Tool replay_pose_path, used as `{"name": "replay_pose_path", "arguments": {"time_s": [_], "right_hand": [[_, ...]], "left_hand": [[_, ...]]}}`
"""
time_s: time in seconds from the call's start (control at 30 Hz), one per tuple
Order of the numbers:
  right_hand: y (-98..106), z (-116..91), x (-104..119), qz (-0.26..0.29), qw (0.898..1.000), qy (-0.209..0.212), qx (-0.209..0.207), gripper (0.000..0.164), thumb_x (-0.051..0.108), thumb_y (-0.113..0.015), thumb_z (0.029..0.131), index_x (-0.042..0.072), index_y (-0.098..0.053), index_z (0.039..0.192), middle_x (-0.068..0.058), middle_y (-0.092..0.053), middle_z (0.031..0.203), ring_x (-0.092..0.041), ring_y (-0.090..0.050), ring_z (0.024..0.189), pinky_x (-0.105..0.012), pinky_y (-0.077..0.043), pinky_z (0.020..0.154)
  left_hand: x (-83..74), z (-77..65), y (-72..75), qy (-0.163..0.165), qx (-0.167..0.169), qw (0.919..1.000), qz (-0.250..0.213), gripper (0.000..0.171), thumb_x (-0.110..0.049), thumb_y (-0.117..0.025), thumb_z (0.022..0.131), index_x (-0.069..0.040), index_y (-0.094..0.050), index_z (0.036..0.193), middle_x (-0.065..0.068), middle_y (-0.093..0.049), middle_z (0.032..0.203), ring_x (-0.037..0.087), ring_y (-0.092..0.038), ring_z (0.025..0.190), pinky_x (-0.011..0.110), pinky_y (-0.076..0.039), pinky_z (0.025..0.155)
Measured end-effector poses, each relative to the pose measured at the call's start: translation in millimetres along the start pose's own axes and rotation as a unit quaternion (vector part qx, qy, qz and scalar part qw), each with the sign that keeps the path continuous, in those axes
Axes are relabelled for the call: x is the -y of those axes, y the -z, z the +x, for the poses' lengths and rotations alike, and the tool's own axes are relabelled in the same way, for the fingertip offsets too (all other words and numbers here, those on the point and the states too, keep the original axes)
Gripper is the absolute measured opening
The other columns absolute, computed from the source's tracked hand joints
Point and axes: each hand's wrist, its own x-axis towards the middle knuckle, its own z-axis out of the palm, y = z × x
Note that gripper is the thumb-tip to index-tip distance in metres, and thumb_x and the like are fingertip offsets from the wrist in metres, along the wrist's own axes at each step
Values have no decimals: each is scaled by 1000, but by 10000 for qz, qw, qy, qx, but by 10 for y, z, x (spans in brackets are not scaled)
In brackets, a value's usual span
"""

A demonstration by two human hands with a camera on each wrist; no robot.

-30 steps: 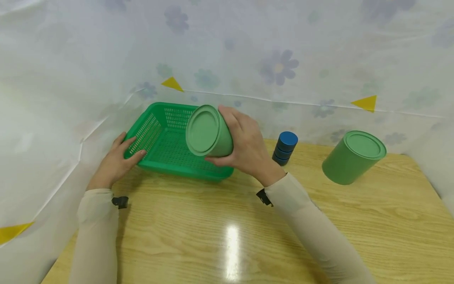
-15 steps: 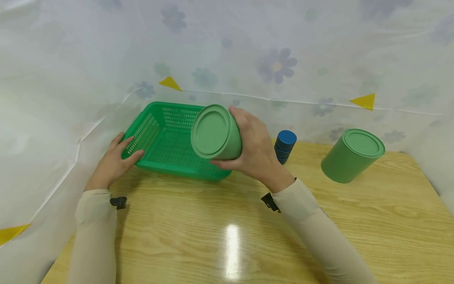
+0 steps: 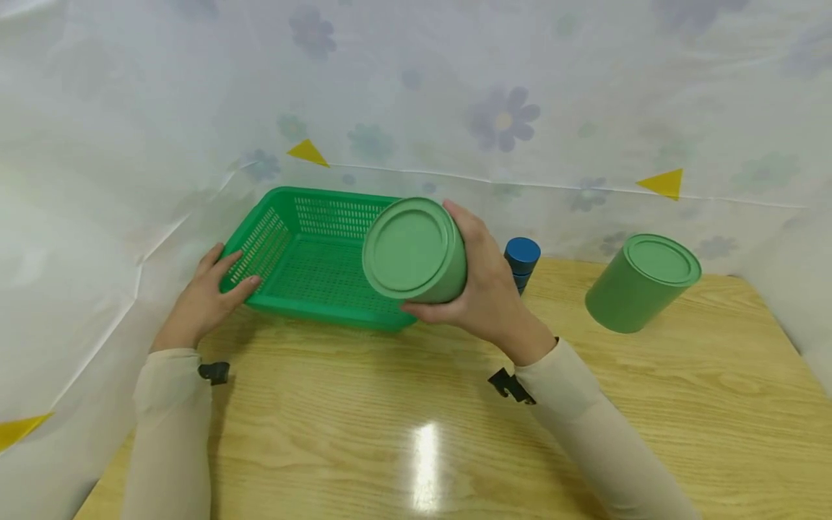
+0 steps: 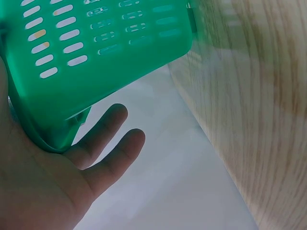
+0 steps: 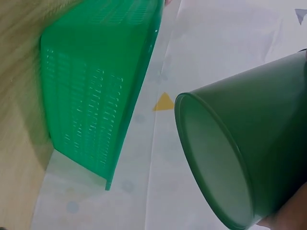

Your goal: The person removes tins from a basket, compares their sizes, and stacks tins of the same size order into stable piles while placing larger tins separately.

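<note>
My right hand (image 3: 484,292) grips a pale green cylindrical can (image 3: 409,249), fingers round its far side and thumb underneath. The can is tilted, with its ringed round end facing my head, and it overlaps the right end of a green plastic basket (image 3: 334,314) in this view. From the right wrist, the can (image 5: 249,134) hangs apart from the basket (image 5: 81,100), a recessed end showing. My left hand (image 3: 198,296) holds the basket's left rim at the near corner, thumb and index finger over it. In the left wrist view two fingers (image 4: 115,158) extend outside the basket wall.
A blue stacked cylinder (image 3: 523,255) stands behind my right hand, partly hidden. Farther right is a second, larger green can (image 3: 640,285). The wooden table (image 3: 325,426) meets a flowered white sheet (image 3: 403,87) at the back, with yellow triangles (image 3: 663,184) on it.
My right hand has carried the can right and a little nearer, off the basket's middle to its right end. The hand now covers more of the blue cylinder. My left hand stays at the basket.
</note>
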Motion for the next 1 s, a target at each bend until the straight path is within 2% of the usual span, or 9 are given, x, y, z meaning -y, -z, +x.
{"name": "replay_pose_path", "arguments": {"time_s": [0.1, 0.3, 0.4, 0.6, 0.83, 0.9, 1.0], "right_hand": [[36, -56, 20, 311, 9992, -231, 24, 118, 36, -95, 65, 10, -26, 157, -12, -43, 151, -25, -46, 134, -47, -41, 106], [103, -159, 34, 639, 9967, -491, -7, 111, 57, -84, 75, 12, -25, 158, -6, -43, 153, -24, -47, 134, -49, -40, 107], [140, -208, 41, 826, 9945, -641, -41, 110, 59, -81, 76, 12, -25, 158, -6, -44, 152, -25, -48, 133, -50, -40, 107], [210, -309, 51, 1235, 9875, -959, -191, 109, 56, -84, 75, 13, -26, 157, -4, -45, 151, -27, -50, 131, -53, -38, 107], [339, -455, 25, 1563, 9785, -1318, -261, 112, 53, -88, 72, 15, -26, 157, -5, -42, 152, -28, -47, 132, -54, -34, 108], [384, -516, 12, 1601, 9762, -1445, -242, 112, 51, -88, 73, 16, -25, 158, -4, -41, 153, -28, -46, 133, -53, -33, 108], [455, -603, -2, 1686, 9720, -1618, -244, 115, 38, -94, 71, 16, -23, 159, -6, -42, 152, -29, -46, 132, -49, -33, 109]], "left_hand": [[-4, -3, 3, 20, 17, 10000, -5, 86, -60, -48, 102, -8, -17, 163, 15, 11, 168, 59, -13, 143, 79, -21, 102], [-7, -10, 7, 38, 33, 10000, 2, 86, -60, -47, 102, -8, -16, 163, 15, 12, 168, 58, -12, 144, 79, -21, 102], [-8, -12, 2, 3, 20, 10000, 8, 85, -58, -48, 102, -7, -17, 163, 16, 11, 167, 59, -14, 143, 79, -21, 101], [2, -14, 3, 9, 15, 10000, 9, 84, -57, -48, 103, -7, -17, 163, 17, 11, 167, 61, -15, 141, 80, -22, 101], [6, -7, 4, 122, 49, 9999, -6, 93, -61, -48, 101, -16, 3, 164, 14, 12, 168, 60, -13, 142, 79, -19, 103], [5, -4, 5, 132, 50, 9999, 19, 95, -62, -48, 100, -16, 5, 164, 13, 12, 168, 60, -13, 142, 79, -19, 103], [4, -1, 10, 65, 15, 10000, 63, 95, -60, -49, 101, -12, 3, 163, 15, 11, 168, 60, -14, 142, 78, -20, 103]]}}
